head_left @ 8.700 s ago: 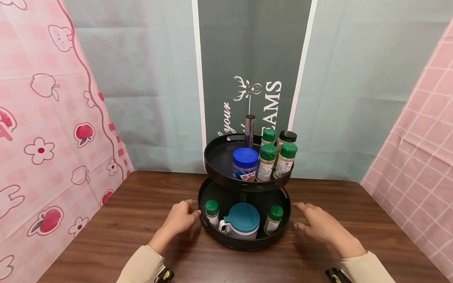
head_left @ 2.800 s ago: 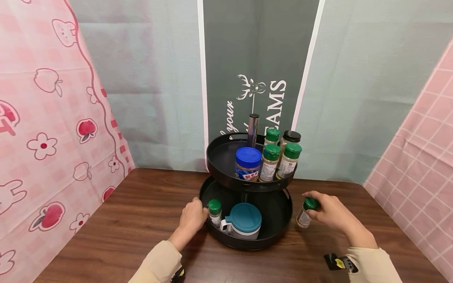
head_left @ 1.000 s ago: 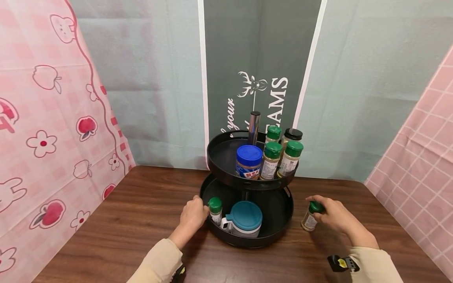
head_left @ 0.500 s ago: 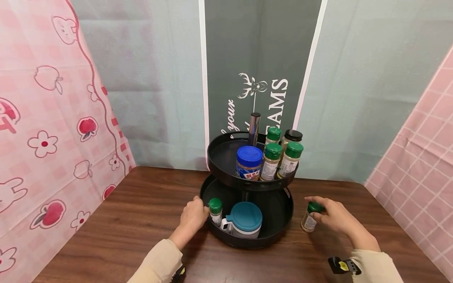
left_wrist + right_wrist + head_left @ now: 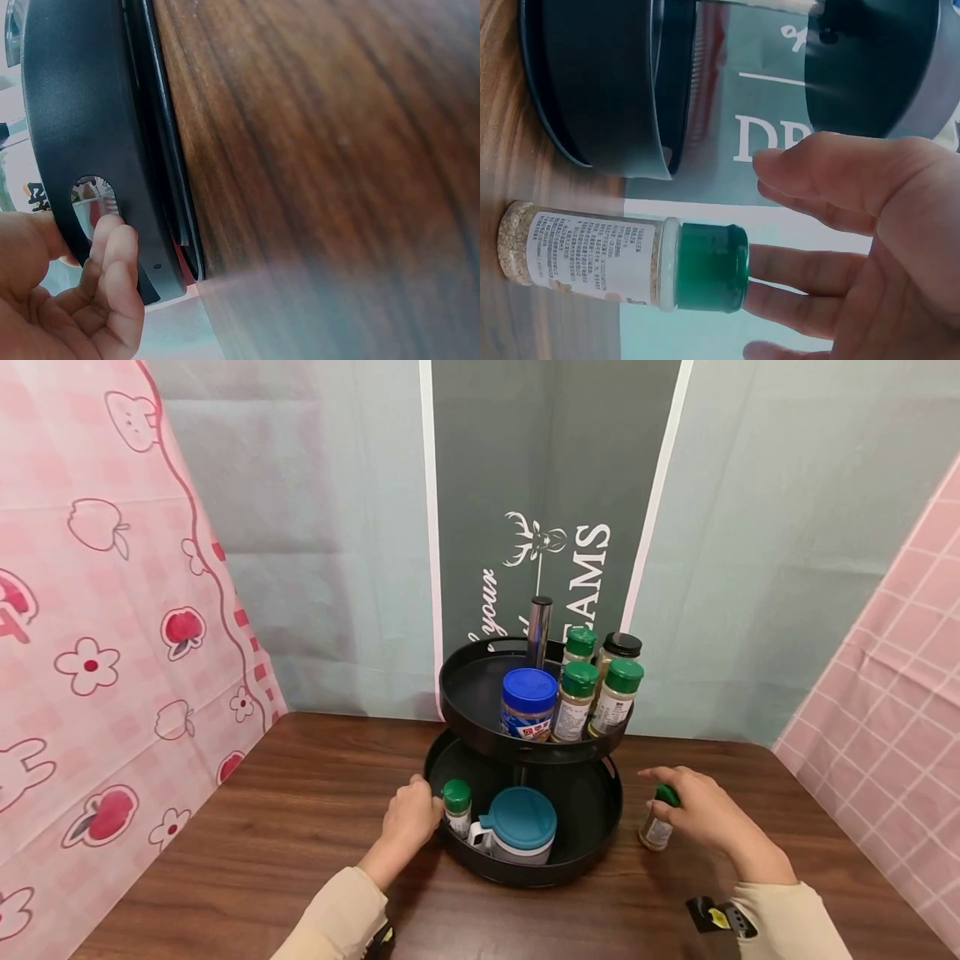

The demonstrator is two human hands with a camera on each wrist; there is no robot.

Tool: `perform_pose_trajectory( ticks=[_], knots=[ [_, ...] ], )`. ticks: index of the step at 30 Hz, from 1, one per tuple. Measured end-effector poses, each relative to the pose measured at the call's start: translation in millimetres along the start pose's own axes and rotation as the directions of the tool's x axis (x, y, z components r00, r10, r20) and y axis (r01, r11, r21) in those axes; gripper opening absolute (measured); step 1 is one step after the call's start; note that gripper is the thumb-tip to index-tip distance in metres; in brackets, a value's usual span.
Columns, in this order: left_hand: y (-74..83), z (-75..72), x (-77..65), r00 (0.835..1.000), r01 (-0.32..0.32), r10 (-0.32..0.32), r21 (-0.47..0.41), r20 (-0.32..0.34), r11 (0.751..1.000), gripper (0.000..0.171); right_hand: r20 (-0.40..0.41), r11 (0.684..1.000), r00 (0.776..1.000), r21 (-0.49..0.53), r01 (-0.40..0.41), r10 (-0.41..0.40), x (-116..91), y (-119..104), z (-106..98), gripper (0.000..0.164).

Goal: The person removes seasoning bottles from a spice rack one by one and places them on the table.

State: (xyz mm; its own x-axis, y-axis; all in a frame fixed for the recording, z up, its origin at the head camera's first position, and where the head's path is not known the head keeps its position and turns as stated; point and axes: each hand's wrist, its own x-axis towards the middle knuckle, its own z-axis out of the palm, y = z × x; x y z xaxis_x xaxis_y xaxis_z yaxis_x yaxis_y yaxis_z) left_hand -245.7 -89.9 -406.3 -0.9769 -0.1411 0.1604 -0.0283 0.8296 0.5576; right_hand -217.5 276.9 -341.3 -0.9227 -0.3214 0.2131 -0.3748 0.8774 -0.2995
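A black two-tier round rack [image 5: 491,868] stands on the table. My left hand [image 5: 410,814] grips the lower tray's left rim; in the left wrist view its fingers curl by the handle slot [image 5: 94,196]. To the right of the rack, a spice bottle [image 5: 592,255] with a green cap stands upright on the table, pale grains inside. Around its cap my right hand [image 5: 701,806] is spread, thumb [image 5: 810,169] clear of the cap and fingers behind it. On the lower tray are a green-capped bottle [image 5: 457,810] and a teal-lidded container [image 5: 522,820] with a white handle.
The upper tray bears a blue-lidded jar [image 5: 528,703], several green-capped bottles and a black-capped bottle [image 5: 622,647] around a metal post [image 5: 538,631]. Brown wooden table [image 5: 300,810] extends on both sides. Cloths hang behind and at the sides.
The right spice bottle stood on the lower tray at first; my right hand has moved it onto the table. My right thumb has just come off its cap. My left hand has taken the rim.
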Motion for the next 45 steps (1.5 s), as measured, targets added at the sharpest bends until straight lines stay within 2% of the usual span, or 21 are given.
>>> perform_pose_trajectory(
  ticks=[7, 15, 19, 29, 34, 45],
  knots=[
    [0.1, 0.3, 0.0, 1.000, -0.001, 0.001, -0.003, -0.003, 1.000, 0.016, 0.011, 0.998, 1.000, -0.069, 0.012, -0.012, 5.6, -9.1, 0.8, 0.040],
    [-0.1, 0.5, 0.3, 1.000, -0.008, 0.008, -0.001, -0.007, 1.000, 0.016, 0.006, 0.995, 0.995, -0.023, 0.096, -0.096, 9.8, -17.0, 4.6, 0.040],
    [-0.1, 0.1, -0.1, 1.000, -0.015, 0.015, -0.001, -0.016, 1.000, 0.016, 0.012, 0.994, 0.994, -0.012, 0.109, -0.109, 10.5, -19.8, 5.1, 0.039],
    [0.1, 0.7, -0.3, 1.000, -0.019, 0.019, 0.002, -0.022, 1.000, 0.016, 0.055, 0.997, 0.996, -0.011, 0.075, -0.075, 12.1, -26.5, 7.4, 0.040],
    [-0.2, 1.5, -0.2, 1.000, -0.014, 0.014, -0.003, -0.021, 1.000, 0.016, 0.049, 0.998, 0.997, -0.037, 0.060, -0.059, 12.7, -30.6, 10.0, 0.040],
    [-1.2, 1.9, 0.0, 1.000, -0.022, 0.022, 0.002, -0.018, 1.000, 0.016, 0.034, 0.996, 0.996, -0.040, 0.078, -0.076, 16.6, -36.9, 16.5, 0.040]
  ],
)
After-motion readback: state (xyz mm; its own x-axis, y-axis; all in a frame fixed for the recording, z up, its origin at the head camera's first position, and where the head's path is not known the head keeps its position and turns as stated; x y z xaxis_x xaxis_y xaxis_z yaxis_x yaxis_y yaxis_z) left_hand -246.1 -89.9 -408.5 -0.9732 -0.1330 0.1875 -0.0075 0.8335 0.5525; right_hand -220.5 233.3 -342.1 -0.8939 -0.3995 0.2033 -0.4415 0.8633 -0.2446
